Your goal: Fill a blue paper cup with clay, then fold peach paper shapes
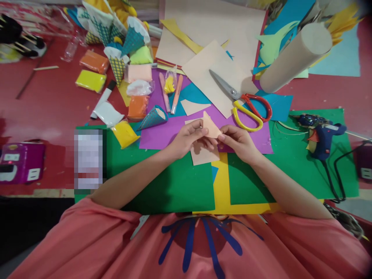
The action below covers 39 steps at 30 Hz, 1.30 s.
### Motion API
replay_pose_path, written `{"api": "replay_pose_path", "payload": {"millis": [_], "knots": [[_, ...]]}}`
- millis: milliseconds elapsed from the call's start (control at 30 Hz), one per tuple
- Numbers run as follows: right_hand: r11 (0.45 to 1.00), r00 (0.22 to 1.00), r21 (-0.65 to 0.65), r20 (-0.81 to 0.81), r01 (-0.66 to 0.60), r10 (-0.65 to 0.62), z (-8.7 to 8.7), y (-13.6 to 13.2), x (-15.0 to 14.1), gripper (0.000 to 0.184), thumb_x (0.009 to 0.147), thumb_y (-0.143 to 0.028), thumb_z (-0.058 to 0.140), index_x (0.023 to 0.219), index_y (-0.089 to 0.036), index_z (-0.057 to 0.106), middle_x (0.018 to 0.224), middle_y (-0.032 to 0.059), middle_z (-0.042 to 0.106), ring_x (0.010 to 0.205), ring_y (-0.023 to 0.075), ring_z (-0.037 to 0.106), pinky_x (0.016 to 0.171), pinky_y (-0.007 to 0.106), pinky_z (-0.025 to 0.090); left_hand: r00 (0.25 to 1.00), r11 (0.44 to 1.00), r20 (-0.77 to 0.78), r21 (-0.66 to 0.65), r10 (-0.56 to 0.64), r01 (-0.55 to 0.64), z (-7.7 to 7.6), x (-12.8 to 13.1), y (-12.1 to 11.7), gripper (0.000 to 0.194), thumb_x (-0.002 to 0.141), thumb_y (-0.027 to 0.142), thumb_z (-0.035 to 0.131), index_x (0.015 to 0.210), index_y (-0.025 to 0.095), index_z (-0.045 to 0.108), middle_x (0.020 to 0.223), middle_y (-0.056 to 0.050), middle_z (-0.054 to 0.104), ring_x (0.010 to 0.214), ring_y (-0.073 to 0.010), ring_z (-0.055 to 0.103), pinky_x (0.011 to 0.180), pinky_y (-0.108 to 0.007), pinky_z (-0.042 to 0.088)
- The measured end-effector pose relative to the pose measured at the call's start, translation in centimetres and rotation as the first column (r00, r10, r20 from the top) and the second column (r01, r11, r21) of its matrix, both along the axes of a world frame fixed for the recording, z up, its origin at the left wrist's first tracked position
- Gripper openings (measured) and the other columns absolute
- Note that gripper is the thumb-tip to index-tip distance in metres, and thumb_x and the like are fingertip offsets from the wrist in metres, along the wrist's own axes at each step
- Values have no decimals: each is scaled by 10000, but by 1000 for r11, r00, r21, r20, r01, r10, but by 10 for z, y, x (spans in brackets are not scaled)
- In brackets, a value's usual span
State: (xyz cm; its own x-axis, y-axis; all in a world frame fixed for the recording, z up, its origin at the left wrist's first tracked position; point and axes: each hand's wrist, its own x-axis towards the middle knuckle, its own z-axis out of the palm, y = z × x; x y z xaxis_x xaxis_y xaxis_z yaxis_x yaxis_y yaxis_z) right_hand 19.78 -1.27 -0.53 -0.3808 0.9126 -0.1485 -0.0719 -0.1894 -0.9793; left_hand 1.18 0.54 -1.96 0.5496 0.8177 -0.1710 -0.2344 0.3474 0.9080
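Note:
A small peach piece of craft sheet [210,127], roughly triangular, is held up between my two hands. My left hand [190,136] pinches its left side between thumb and fingers. At its lower right corner, my right hand [236,141] grips it with thumb and fingertips. Below them a larger peach piece [203,157] lies partly hidden under my left fingers. Just beyond my hands lies another peach offcut [194,107] with a curved edge. Scissors [234,93] with one red and one yellow handle rest, blades apart, on a peach sheet [213,77].
Green sheets [180,186] and a purple sheet [157,135] cover the table. At right are a glue gun [322,135] with its cord and a peach roll [296,58]. Clay packets [124,133], a teal cone [153,117] and decorated cones [116,62] crowd the left.

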Motion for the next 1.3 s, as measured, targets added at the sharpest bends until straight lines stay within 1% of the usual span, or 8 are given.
{"api": "replay_pose_path", "payload": {"millis": [100, 233, 433, 700, 833, 967, 1167, 1300], "knots": [[1000, 1000, 16, 12, -11, 11, 0, -1, 0, 344, 816, -509, 671, 797, -176, 586, 687, -18, 581, 586, 82, 534, 573, 222, 465, 999, 1000, -34, -4, 23, -23, 2, 1, 1, 443, 760, 574, 691, 808, 174, 508, 603, 7, 683, 461, -99, 624, 469, -194, 509], [998, 998, 61, 64, -21, 17, -1, -2, 1, 371, 849, -546, 611, 797, -182, 567, 703, -12, 575, 601, 90, 537, 587, 231, 459, 983, 984, -126, 132, 135, -118, 5, -1, -3, 451, 774, 597, 663, 795, 180, 494, 592, 21, 661, 455, -81, 597, 440, -181, 471], [954, 955, 298, 292, -32, -59, -4, -5, -1, 370, 938, -510, 477, 790, -184, 570, 732, 15, 583, 682, 125, 546, 639, 260, 433, 879, 874, -194, 324, 436, -362, 1, -8, 6, 340, 806, 517, 665, 930, 219, 558, 527, 80, 584, 370, -51, 469, 370, -183, 363], [862, 904, 499, 405, -90, -140, -6, -4, 0, 248, 969, -347, 454, 833, -190, 591, 817, 52, 659, 764, 153, 608, 704, 297, 486, 851, 865, -186, 220, 491, -451, -4, -9, 19, 515, 807, 495, 641, 1248, 331, 433, 866, 12, 696, 537, -104, 604, 443, -232, 425], [731, 876, 603, 481, -319, -15, -8, -7, -4, 250, 926, -386, 541, 1032, -177, 629, 1022, 108, 703, 987, 214, 640, 873, 380, 509, 832, 829, -159, 299, 532, -473, -1, -8, 15, 378, 836, 497, 595, 1144, 318, 470, 798, 17, 647, 541, -110, 585, 445, -241, 406], [551, 716, 575, 696, -605, 60, -12, -11, -8, 646, 826, -534, 633, 1329, -148, 511, 1391, 182, 551, 1337, 328, 449, 1101, 560, 358, 820, 824, -198, 333, 537, -459, -1, -7, 14, 389, 834, 566, 575, 1091, 294, 470, 806, 1, 648, 554, -120, 584, 463, -252, 407], [500, 678, 588, 735, -636, -1, -15, -11, -6, 470, 915, -434, 544, 1267, -123, 565, 1320, 173, 618, 1281, 307, 532, 1068, 518, 441, 836, 820, -170, 368, 522, -437, -2, -7, 12, 391, 837, 592, 569, 993, 237, 521, 778, -5, 650, 568, -117, 596, 506, -253, 454], [449, 641, 593, 766, -668, -58, -15, -16, -10, 548, 884, -518, 561, 1239, -100, 583, 1311, 181, 626, 1291, 333, 532, 1074, 527, 446, 849, 822, -199, 431, 489, -372, -4, -7, 9, 353, 876, 563, 540, 942, 216, 555, 777, -5, 659, 610, -110, 610, 542, -252, 486]]}}
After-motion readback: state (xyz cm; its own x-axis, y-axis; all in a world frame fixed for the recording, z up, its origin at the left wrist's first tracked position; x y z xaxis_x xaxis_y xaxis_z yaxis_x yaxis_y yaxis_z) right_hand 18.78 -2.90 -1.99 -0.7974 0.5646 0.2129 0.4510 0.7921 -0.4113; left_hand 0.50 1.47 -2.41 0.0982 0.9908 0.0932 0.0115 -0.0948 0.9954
